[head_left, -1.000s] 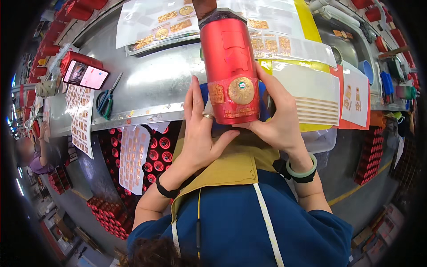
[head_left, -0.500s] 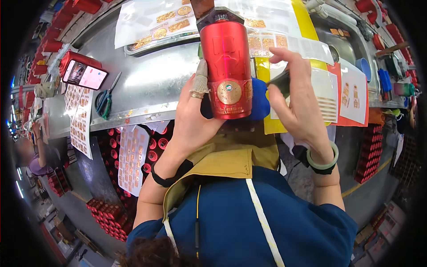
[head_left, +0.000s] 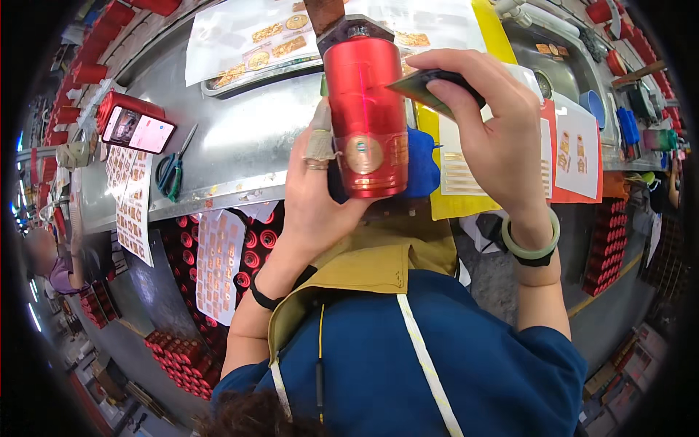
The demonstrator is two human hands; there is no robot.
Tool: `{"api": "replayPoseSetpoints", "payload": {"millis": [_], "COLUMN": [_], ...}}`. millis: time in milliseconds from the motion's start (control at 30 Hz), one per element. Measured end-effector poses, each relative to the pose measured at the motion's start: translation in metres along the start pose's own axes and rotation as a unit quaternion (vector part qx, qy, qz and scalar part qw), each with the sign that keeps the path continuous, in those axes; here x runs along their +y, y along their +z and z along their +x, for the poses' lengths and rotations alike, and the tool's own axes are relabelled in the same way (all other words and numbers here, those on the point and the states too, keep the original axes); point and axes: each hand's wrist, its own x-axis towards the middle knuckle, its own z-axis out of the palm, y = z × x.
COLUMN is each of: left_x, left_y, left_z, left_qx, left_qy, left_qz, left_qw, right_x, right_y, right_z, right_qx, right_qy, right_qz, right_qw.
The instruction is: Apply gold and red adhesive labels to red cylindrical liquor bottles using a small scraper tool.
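A shiny red metal bottle (head_left: 366,87) lies with its neck away from me, against a dark metal bracket (head_left: 331,18). My left hand (head_left: 318,193) is closed round its left side and near end, a cloth finger cover on one finger. A clear film with a round gold emblem (head_left: 364,154) wraps the bottle's near part. In my right hand (head_left: 499,120) a thin dark flat scraper (head_left: 440,86) is pinched between thumb and fingers. Its tip comes up to the bottle's right side; I cannot tell whether it touches.
Gold decal sheets (head_left: 251,36) cover a tray at the back. On the left lie scissors (head_left: 171,171), and a phone (head_left: 138,130) leans on a red container. A blue object (head_left: 422,164) sits beside the bottle. Yellow sheeting (head_left: 448,204) hangs over the table edge.
My right hand has moved up and inward, bringing the scraper from beside the bottle to its right side. My left hand still holds the bottle, which has turned slightly.
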Motion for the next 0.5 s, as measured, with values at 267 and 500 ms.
{"api": "replayPoseSetpoints", "payload": {"millis": [267,500], "left_x": [-0.010,-0.005], "left_y": [-0.004,-0.015], "left_z": [-0.003,0.003], "left_qx": [-0.066,-0.109], "left_qy": [-0.024,-0.068], "left_qz": [0.010,-0.078], "left_qw": [0.998,0.989], "right_x": [-0.007,-0.006], "right_y": [0.025,0.028], "right_z": [-0.053,-0.081], "right_qx": [0.065,0.032], "right_qy": [0.223,0.305], "right_qz": [0.203,0.150], "right_qw": [0.951,0.940]}}
